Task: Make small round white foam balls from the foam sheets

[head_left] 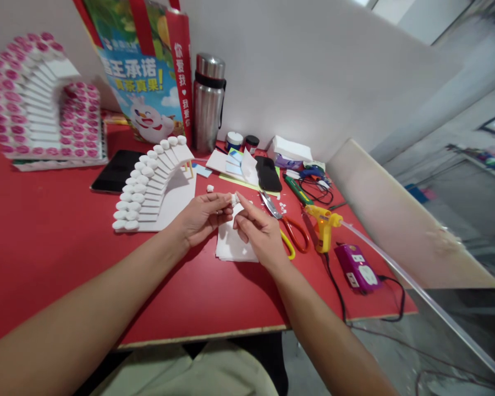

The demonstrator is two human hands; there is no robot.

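Observation:
Over the red table (45,236) my left hand (202,217) pinches a small white foam piece (234,199) between thumb and fingers. My right hand (262,231) meets it from the right, its fingertips closed on the same piece. Under both hands lies a white foam sheet (231,247). To the left stands a white foam staircase model (154,184) with round white knobs along its rails. Another tiny white bit (210,188) lies beside it.
Red-and-yellow scissors (286,225), a yellow glue gun (324,225) and a purple power strip (357,269) lie right of my hands. A steel flask (208,102), printed bag (148,71), black tablet (117,170), pink-knobbed staircase model (41,99), small jars and tools sit behind.

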